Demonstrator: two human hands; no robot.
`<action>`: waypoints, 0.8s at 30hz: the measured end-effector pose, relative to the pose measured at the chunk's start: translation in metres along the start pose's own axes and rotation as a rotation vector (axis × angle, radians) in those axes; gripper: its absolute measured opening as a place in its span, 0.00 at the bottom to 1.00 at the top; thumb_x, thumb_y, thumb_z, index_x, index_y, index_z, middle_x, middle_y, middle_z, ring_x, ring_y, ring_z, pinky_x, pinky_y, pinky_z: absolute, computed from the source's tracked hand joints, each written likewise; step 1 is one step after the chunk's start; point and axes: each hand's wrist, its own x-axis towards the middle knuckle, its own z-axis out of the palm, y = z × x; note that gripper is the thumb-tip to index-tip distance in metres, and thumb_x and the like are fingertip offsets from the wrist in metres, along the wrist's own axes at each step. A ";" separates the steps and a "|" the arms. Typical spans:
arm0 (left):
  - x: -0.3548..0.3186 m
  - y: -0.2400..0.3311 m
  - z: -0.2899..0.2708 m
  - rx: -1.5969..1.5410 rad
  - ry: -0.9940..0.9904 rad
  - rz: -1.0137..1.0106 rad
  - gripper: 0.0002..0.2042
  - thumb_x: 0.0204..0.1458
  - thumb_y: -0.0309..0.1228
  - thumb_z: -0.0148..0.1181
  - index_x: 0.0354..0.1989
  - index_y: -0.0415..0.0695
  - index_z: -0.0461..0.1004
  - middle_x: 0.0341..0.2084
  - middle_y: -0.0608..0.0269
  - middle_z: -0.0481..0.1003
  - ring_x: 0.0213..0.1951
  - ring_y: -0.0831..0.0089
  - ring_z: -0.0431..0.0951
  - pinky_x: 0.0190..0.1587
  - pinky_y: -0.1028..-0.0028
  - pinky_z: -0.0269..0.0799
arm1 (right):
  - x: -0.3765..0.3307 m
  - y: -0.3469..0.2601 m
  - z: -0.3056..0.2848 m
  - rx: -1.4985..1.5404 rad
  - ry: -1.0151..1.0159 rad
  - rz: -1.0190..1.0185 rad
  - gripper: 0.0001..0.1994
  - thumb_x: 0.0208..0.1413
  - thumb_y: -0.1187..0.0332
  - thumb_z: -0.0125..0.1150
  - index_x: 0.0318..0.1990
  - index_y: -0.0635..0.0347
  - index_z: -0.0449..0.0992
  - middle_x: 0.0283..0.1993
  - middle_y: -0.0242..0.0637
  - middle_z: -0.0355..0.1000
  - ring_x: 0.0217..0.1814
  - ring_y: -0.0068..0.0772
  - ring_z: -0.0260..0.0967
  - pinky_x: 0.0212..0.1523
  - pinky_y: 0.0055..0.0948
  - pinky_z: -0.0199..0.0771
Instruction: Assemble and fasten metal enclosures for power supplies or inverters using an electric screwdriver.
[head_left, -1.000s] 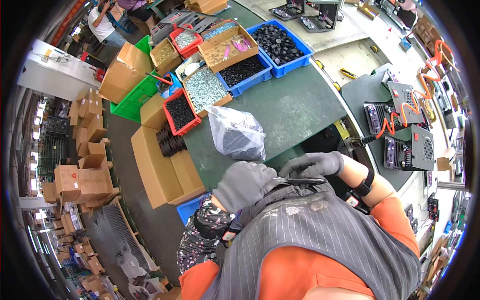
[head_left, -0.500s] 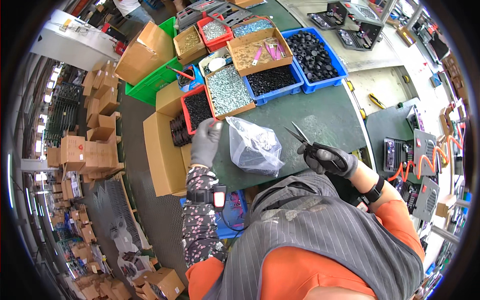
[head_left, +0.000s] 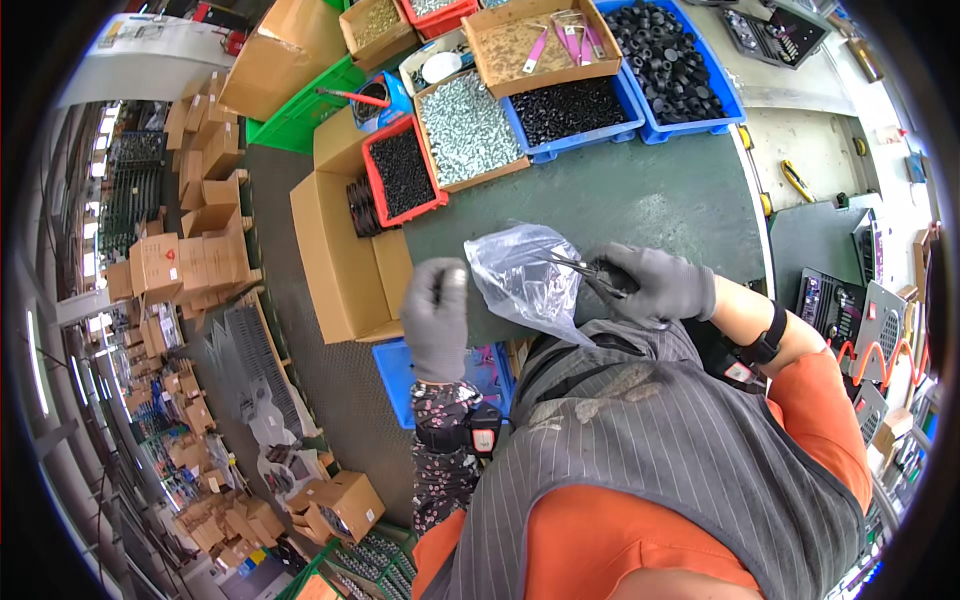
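Note:
A clear plastic bag (head_left: 520, 285) lies crumpled at the near edge of the green tabletop, with its contents hard to make out. My right hand (head_left: 655, 287), in a grey glove, is closed round a pair of dark-handled scissors (head_left: 572, 264). The blades point left over the bag; whether they touch it I cannot tell. On the bag's left, and apart from it, my gloved left hand (head_left: 436, 318) has its fingers curled in. Anything between those fingertips is too small or hidden to name.
Beyond the bag stand a red bin (head_left: 400, 172) of black parts, a carton (head_left: 468, 132) of silvery screws and blue bins (head_left: 668, 75) of black pieces. An open cardboard box (head_left: 335, 270) stands left of the table. Pliers (head_left: 797, 181) lie at the right.
My right hand has brought the scissors left, over the bag. My left hand has drawn back toward me, away from the red bin. The whole view has shifted.

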 end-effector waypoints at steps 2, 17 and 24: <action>0.007 0.006 -0.013 -0.022 0.024 -0.044 0.10 0.50 0.23 0.56 0.41 0.42 0.73 0.29 0.61 0.73 0.30 0.74 0.72 0.33 0.78 0.69 | 0.000 -0.005 0.003 0.592 -0.148 0.261 0.25 0.48 0.58 0.59 0.53 0.59 0.64 0.32 0.41 0.70 0.30 0.36 0.70 0.29 0.29 0.69; 0.072 0.027 -0.020 0.911 -0.378 1.242 0.10 0.40 0.32 0.61 0.35 0.56 0.75 0.21 0.75 0.70 0.29 0.72 0.71 0.29 0.69 0.64 | 0.007 -0.051 0.117 1.985 -0.320 0.159 0.46 0.46 0.30 0.47 0.59 0.65 0.58 0.46 0.49 0.68 0.48 0.47 0.68 0.52 0.44 0.69; 0.071 0.035 -0.017 0.909 -0.458 1.370 0.10 0.41 0.31 0.60 0.35 0.54 0.75 0.20 0.74 0.69 0.27 0.72 0.70 0.27 0.69 0.63 | 0.049 -0.047 0.130 1.993 -0.145 0.133 0.44 0.41 0.28 0.49 0.51 0.62 0.66 0.41 0.42 0.71 0.42 0.39 0.70 0.46 0.38 0.70</action>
